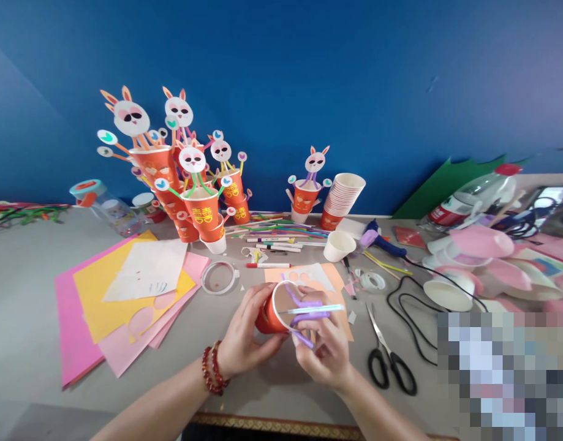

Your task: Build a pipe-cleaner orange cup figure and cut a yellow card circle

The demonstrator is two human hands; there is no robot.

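Observation:
My left hand (244, 334) is wrapped round a red paper cup (268, 313), which is tilted with its white rim toward my right hand. In my right hand (324, 346) are bent purple pipe cleaners (311, 311), pinched at the cup's mouth. A thin pale blue-white strip (324, 308) lies across them, too edge-on to name. Some of the pipe cleaners reach over the rim; their inner ends cannot be made out. Beneath the hands lies a peach paper sheet (340, 282) with round cut-outs.
Rabbit-faced cups (203, 211) crowd the back left, near a cup stack (345, 193). Scissors (386, 355) lie at right, below a glue gun (386, 244) and its black cord (403, 324). Coloured paper (86, 343), clear tape (218, 277) and markers (268, 265) lie about.

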